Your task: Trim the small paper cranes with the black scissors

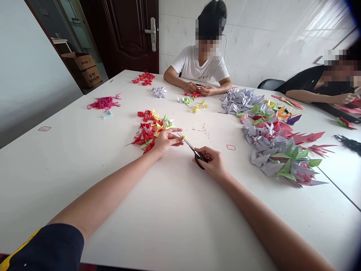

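Observation:
My right hand [213, 162] is closed round the black handles of a pair of scissors [192, 149], whose blades point up and left over the white table [175, 210]. My left hand [167, 139] pinches a small yellow folded paper piece [184, 137] right at the blade tips, its upper fingers stretched out. Just left of that hand lies a pile of small red, yellow and green folded paper pieces [149, 130].
A long heap of grey, red, green and purple folded paper cranes [275, 139] runs along the right. Across the table a person in white [201, 66] handles red paper; another person's arm [318, 97] rests at far right. Pink cord [103, 102] lies at the left.

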The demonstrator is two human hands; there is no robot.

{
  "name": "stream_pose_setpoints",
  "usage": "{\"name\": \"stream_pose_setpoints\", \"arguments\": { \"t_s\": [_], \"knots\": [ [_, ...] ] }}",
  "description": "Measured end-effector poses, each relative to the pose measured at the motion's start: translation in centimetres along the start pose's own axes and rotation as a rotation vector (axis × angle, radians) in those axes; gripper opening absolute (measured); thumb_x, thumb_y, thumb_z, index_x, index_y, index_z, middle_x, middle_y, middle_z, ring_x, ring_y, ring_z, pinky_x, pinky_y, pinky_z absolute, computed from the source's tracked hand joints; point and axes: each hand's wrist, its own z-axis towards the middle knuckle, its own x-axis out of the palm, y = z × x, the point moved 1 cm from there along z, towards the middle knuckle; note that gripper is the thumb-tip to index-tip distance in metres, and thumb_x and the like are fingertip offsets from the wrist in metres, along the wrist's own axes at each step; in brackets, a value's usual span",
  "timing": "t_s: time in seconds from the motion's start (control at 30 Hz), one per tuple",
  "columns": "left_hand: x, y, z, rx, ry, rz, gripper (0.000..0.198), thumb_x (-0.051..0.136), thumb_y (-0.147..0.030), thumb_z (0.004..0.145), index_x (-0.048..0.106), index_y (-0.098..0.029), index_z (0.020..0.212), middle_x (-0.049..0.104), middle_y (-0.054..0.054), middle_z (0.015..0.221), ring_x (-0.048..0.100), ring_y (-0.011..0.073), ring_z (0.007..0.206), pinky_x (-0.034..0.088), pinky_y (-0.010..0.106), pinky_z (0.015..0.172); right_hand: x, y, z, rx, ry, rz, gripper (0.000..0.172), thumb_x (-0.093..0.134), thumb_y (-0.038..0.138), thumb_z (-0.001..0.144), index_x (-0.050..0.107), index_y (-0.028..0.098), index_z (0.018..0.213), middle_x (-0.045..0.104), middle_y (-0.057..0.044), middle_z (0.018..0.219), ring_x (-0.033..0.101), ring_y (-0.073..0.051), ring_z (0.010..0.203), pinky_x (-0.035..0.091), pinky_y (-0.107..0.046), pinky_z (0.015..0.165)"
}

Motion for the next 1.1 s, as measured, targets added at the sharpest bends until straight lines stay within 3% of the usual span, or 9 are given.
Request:
{"name": "stream_pose_setpoints", "arguments": {
  "t_s": [0.23,0.43,0.67,1.1],
  "knots": [
    [0.08,0.07,-0.07,0.000,0.008,0.042,0.062,0.082,-0.037,0.063,0.061,-0.015,0.117,0.072,0.008,0.079,0.069,0.0204,0.074,0.052,0.033,0.075,0.06,0.03,-0.05,-0.029,-0.002,-0.009,0.024,0.063,0.027,0.071,0.068,0.020,0.094,0.052,0.004,0.059,0.040,-0.011,0.053,0.033,-0.026,0.053],
    [0.09,-0.03,-0.11,0.001,0.008,0.051,0.063,0.082,-0.039,0.063,0.061,-0.014,0.118,0.072,0.009,0.080,0.070,0.0207,0.074,0.051,0.033,0.075,0.15,0.01,-0.17,-0.031,-0.003,-0.008,0.022,0.061,0.024,0.072,0.066,0.021,0.093,0.054,0.004,0.060,0.042,-0.012,0.055,0.034,-0.027,0.055],
    [0.21,-0.01,-0.16,0.016,0.050,0.052,0.064,0.081,-0.039,0.065,0.059,-0.017,0.121,0.072,0.009,0.080,0.070,0.0206,0.074,0.050,0.031,0.074,0.34,0.74,-0.22,-0.047,-0.019,-0.049,0.021,0.065,0.030,0.071,0.064,0.021,0.090,0.046,0.005,0.058,0.037,-0.012,0.054,0.032,-0.027,0.054],
    [0.45,0.08,-0.38,0.046,0.078,0.072,0.061,0.079,-0.035,0.067,0.059,-0.018,0.122,0.073,0.008,0.079,0.069,0.0205,0.076,0.049,0.031,0.075,0.47,0.31,-0.21,-0.051,-0.010,-0.007,0.029,0.072,0.039,0.069,0.062,0.021,0.089,0.046,0.005,0.059,0.036,-0.011,0.055,0.031,-0.026,0.053]
  ]
}}
